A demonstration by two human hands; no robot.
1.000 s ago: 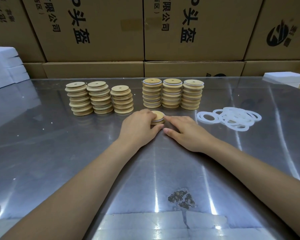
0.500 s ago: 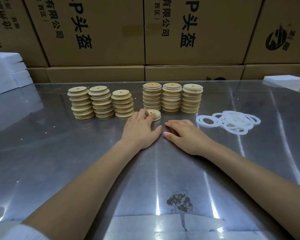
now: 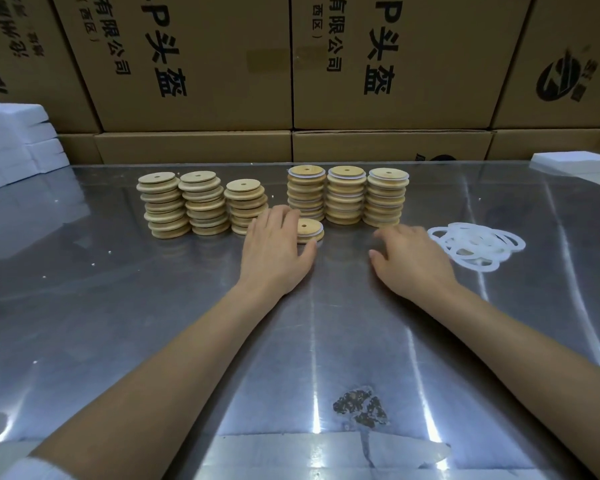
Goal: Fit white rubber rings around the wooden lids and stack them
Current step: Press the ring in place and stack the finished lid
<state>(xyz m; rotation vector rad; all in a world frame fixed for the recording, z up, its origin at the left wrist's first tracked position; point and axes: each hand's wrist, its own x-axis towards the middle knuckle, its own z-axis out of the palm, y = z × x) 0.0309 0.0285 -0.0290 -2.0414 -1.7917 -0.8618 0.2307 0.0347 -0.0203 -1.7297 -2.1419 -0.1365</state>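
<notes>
Three ringed stacks (image 3: 346, 195) stand finished; three bare stacks (image 3: 201, 202) and loose rings (image 3: 475, 245) remain on the bench (image 3: 118, 306). Left hand (image 3: 274, 251), fingers relaxed, touches one ringed lid (image 3: 310, 230). Right hand (image 3: 409, 261) lies spread, holding nothing.

- We see dim, cool light over the scene, with long white streaks of glare running down the shiny grey metal worktop (image 3: 118, 306).
- The brown printed cardboard boxes (image 3: 194, 64) lean and bow toward the edges, a wide-angle distortion.
- The right hand (image 3: 413, 265) looks slightly smeared; its fingers (image 3: 392, 233) are blurred.
- Soft reflections of the boxes lie on the worktop.
</notes>
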